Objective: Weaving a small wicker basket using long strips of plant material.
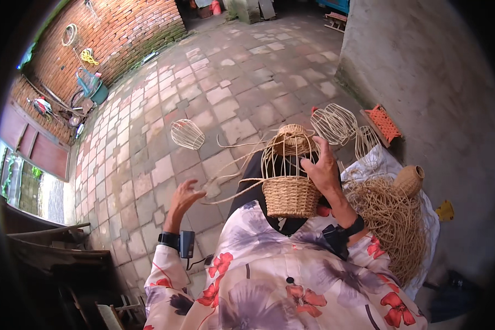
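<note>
A half-woven straw basket (289, 197) sits on my lap, its lower part tightly woven, bare ribs above it and a woven rim (292, 133) at the far end. My right hand (326, 170) grips the ribs on its right side. Loose straw strands (238, 192) trail leftward from the weave. My left hand (184, 202) is raised left of the basket, fingers apart and bent, close to those strands and apparently holding none.
Wire frames (187, 133) (334, 124) lie on the paving (137, 181). At right, an orange woven stool (383, 125), a straw pile (388, 231) on white cloth, and a woven vase (409, 181) lie by a concrete wall (423, 82). Dark wooden furniture (60, 258) is lower left.
</note>
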Tool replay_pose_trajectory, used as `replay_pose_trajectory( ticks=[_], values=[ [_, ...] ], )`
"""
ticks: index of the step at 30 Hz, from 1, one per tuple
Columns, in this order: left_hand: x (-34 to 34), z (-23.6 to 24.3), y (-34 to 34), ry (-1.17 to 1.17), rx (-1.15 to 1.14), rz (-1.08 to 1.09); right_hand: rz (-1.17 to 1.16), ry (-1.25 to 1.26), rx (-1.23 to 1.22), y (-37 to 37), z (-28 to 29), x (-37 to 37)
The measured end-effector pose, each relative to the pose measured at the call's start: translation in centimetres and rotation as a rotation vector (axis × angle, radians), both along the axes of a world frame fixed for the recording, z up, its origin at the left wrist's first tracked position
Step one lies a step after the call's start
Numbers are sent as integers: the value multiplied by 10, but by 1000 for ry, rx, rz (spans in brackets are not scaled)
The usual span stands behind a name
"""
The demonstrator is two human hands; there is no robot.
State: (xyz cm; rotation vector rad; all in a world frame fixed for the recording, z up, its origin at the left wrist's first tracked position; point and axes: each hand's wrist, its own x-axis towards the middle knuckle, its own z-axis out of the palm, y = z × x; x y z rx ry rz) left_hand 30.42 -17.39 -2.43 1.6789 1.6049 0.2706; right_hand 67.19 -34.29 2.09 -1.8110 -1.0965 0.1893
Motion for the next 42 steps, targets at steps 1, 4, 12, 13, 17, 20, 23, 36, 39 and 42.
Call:
replay_pose_trajectory(
  ticks=[1, 4, 12, 13, 17, 20, 23, 36, 39, 42],
  values=[
    [15, 4, 2, -44, 364, -188, 6, -13, 4, 0, 1, -3],
    [103, 54, -14, -316, 501, -343, -6, -56, -10, -6, 6, -6],
    [176, 69, -39, -374, 738, -727, -14, -47, -24, -7, 3, -8],
    [161, 63, -40, -399, 738, -692, -41, -19, -34, -9, -2, -2],
    [1, -3, 18, -1, 800, -299, 16, 77, 21, -16, -6, 15],
    [-129, -36, 38, 653, 666, -9, 17, -11, -21, -10, 4, -6],
    [-85, -16, 38, 485, 502, -104, -27, -31, -53, -10, -4, 1],
    [168, 57, -28, -328, 762, -725, -37, -87, -82, -11, 0, -8],
    [94, 26, -1, -292, 508, -363, -58, -66, -91, -16, -3, 2],
    [-90, -64, 59, 98, 513, 18, -38, -61, -112, -15, 5, -3]
  ],
)
